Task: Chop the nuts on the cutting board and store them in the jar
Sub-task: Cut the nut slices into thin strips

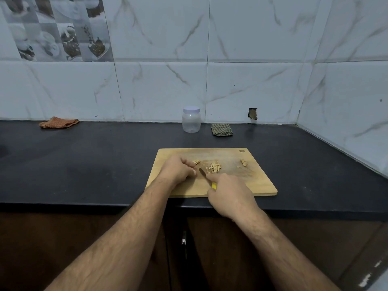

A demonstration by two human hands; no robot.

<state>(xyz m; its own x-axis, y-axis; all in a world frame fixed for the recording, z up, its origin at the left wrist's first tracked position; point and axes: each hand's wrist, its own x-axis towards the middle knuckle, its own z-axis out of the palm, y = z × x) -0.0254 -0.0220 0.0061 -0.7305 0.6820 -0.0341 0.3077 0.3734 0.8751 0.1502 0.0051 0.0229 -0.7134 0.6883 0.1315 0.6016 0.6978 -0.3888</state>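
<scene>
Black counter [84, 160] against marbled tile: we work at its front edge, our left hand [178, 170] curled on the cutting board [252, 181], our right hand [228, 194] gripping a yellow-handled knife [204, 175] beside slivered nuts [214, 167]. Whole nuts [243, 162] lie near the board's far right corner; the lidded jar [191, 119] stands at the counter's back edge, well apart.

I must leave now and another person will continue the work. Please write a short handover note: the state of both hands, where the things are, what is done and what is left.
Left hand: fingers curled, holding a nut down on the cutting board.
Right hand: grips the yellow-handled knife, blade tip near the left fingers.
Done: a pile of slivered nuts at the board's middle, a few slices beside the left hand.
Left: whole nuts near the board's right far corner are uncut. The jar stands behind the board, lid on, looks empty; nothing stored yet.
</scene>
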